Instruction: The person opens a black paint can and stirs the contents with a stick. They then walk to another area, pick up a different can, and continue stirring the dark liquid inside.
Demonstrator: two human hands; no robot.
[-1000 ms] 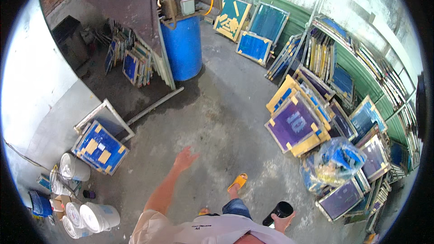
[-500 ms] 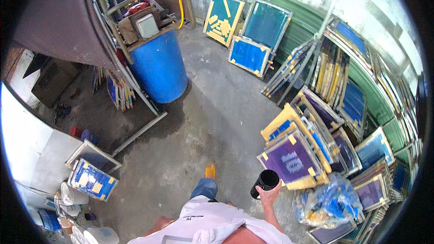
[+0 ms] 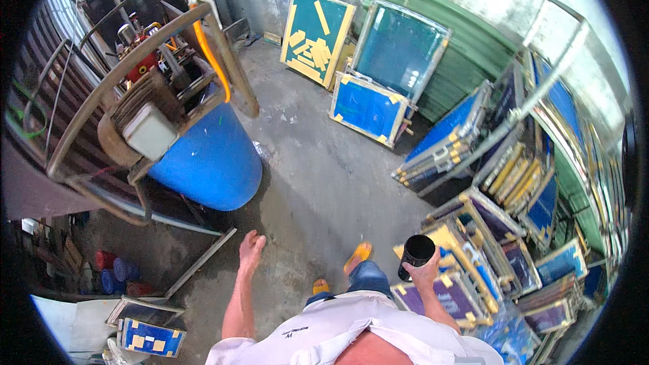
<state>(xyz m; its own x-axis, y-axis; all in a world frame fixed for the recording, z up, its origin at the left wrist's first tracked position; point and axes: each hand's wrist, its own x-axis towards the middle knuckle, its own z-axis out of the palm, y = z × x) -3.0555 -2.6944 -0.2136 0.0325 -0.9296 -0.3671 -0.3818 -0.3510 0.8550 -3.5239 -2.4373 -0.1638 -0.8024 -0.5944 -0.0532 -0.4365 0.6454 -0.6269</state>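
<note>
While my right hand (image 3: 424, 274) holds a black cup (image 3: 417, 250) out in front of me, my left hand (image 3: 252, 245) hangs half curled, and I see nothing in it. Near the cup, lots of frames (image 3: 449, 297) lean in a pile on my right, with a plastic bag (image 3: 506, 334) beside them. A long bar (image 3: 201, 263) lies on the floor to my left. Past it, a big blue barrel (image 3: 209, 162) blocks that side. Farther ahead, a green board (image 3: 315, 39) leans up.
</note>
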